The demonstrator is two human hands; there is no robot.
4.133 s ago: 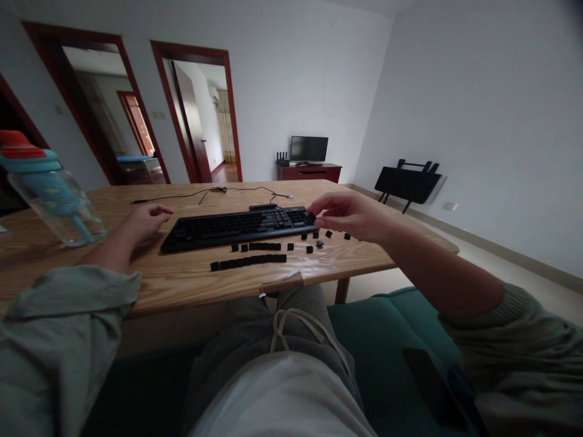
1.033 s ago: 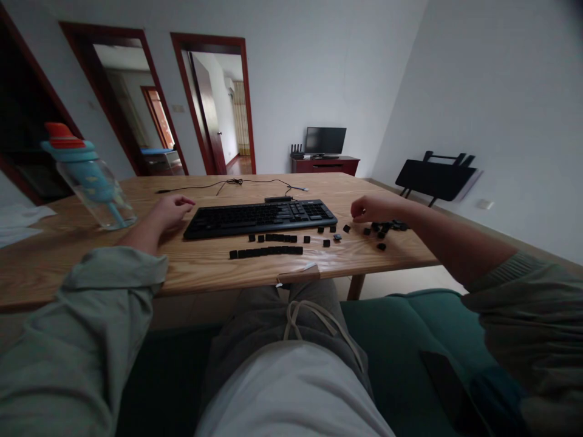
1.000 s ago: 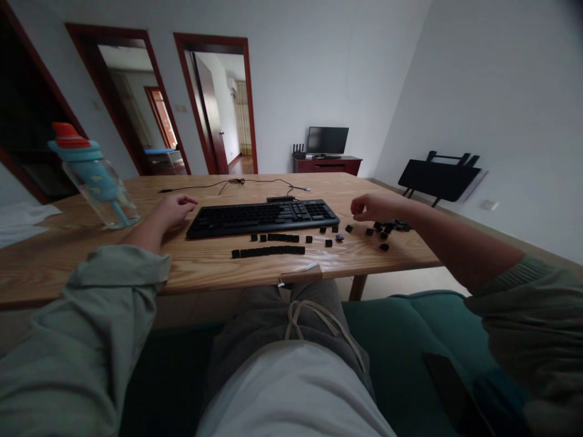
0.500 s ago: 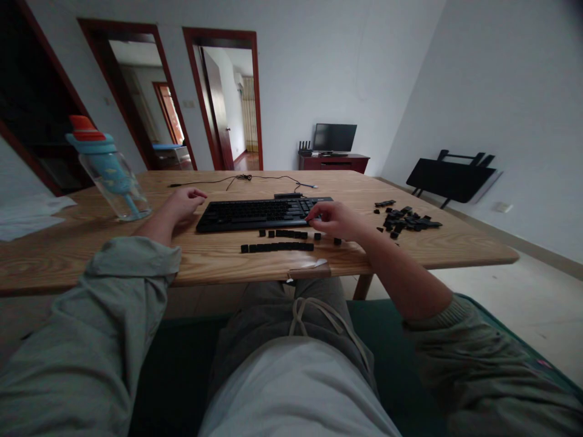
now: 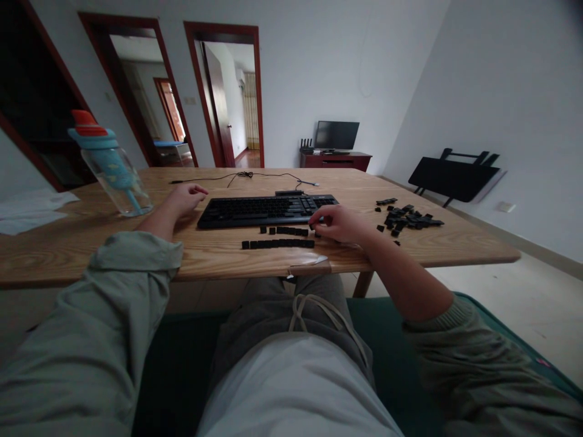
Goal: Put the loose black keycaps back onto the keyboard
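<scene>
You can read no text, brand or number here. On the keyboard between your left hand and your right hand, any key legends are too small to make out. The same goes for the loose keycaps piled beyond your right hand, to its right.

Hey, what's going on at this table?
A person's right hand is near the front edge of a black keyboard, its fingers apparently pinching a small black key. The left hand is beside the keyboard's left end. Two rows of loose keys lie in front, and a heap of keys lies to the right.
</scene>
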